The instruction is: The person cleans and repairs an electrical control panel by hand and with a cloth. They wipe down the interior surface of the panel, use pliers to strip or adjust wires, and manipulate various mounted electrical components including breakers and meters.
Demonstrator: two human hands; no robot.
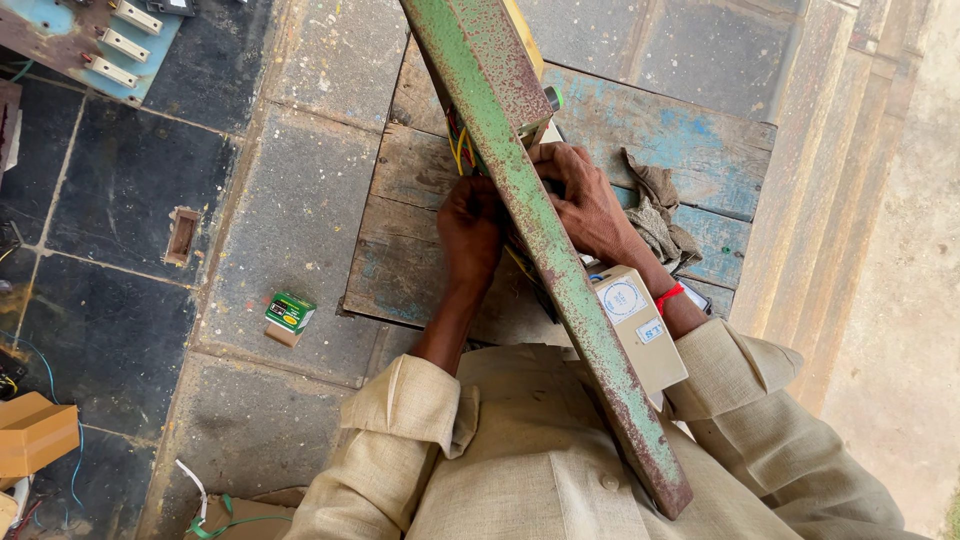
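Observation:
A long rusty green metal bar [540,230] runs from the top middle down to my lap. My left hand [470,228] is closed on something beneath the bar's left side, by red and yellow wires [460,148]. My right hand [585,200] grips the bar's right edge near the wires. A beige box-shaped part [640,335] with round and square labels is fixed beside the bar next to my right wrist, which wears a red thread. What my left hand holds is hidden.
A worn wooden board [420,210] with blue paint lies under my hands, with a grey rag [655,215] on it. A small green and white box [289,316] sits on the stone floor. A switch panel [110,40] lies top left, a cardboard box [35,432] at left.

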